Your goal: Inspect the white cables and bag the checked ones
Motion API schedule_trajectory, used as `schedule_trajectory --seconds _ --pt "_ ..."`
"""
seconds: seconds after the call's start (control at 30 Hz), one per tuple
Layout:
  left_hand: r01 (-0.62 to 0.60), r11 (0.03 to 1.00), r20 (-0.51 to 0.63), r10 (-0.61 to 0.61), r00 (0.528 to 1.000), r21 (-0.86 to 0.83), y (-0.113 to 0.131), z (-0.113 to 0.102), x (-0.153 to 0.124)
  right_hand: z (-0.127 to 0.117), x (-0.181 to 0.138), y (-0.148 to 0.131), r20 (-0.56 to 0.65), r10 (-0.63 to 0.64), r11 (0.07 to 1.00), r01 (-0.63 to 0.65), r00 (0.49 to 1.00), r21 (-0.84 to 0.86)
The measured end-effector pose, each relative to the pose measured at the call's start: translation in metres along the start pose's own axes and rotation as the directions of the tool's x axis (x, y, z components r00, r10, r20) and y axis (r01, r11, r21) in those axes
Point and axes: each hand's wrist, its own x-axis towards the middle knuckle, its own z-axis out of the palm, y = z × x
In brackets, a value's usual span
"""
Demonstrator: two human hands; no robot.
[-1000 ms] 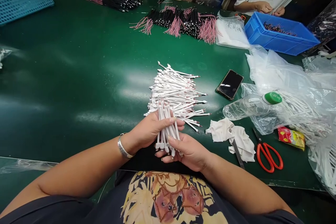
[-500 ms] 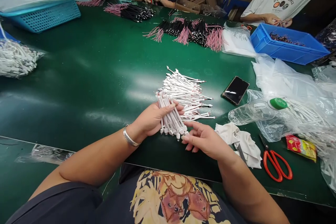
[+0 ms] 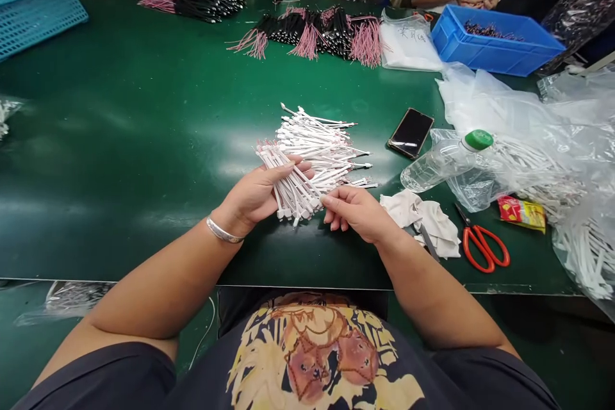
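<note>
My left hand [image 3: 262, 191] is closed round a bundle of short white cables [image 3: 294, 191], its thumb lying across them. Their white plug ends fan out toward me, and reddish wire tips show at the far end. My right hand [image 3: 353, 210] pinches with thumb and forefinger at the bundle's right edge, on the end of a white cable; its other fingers are curled. Just beyond both hands, a loose pile of similar white cables [image 3: 319, 141] lies on the green table [image 3: 158, 134].
At the right are a phone [image 3: 410, 132], a clear bottle [image 3: 442, 160], a white cloth [image 3: 439, 224], red-handled scissors [image 3: 485, 246] and plastic bags [image 3: 509, 109]. Black-and-pink wire bundles [image 3: 312, 32] and a blue bin [image 3: 494, 45] stand farther back. Two people's hands work across the table.
The camera view has shifted, so the table's contents sit higher and farther left. The held cables are spread wider, and my right fingers have drawn together at the bundle's edge.
</note>
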Motion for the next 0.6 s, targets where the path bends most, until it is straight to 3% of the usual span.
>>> schedule_trajectory --seconds 0.13,0.33,0.5,0.6 --pt "0.001 1.000 -0.013 -0.001 1.000 0.005 0.0031 0.0009 -0.0003 0.0019 0.0015 0.0017 -0.007 -0.030 0.999 0.030 1.000 0.034" --pt "-0.012 1.000 0.002 0.012 1.000 0.004 0.0059 0.0009 0.0000 0.0051 0.0024 0.0018 -0.130 -0.065 0.993 0.077 0.989 0.089" --pt "-0.005 1.000 -0.024 0.006 1.000 0.014 0.0075 0.0037 -0.0011 0.0065 0.0034 0.0053 0.013 -0.024 0.996 0.023 1.000 0.086" --pt "-0.002 1.000 -0.018 0.002 1.000 0.020 0.0073 0.0040 -0.0013 0.0061 0.0032 0.0064 -0.005 -0.059 0.995 0.059 0.998 0.078"
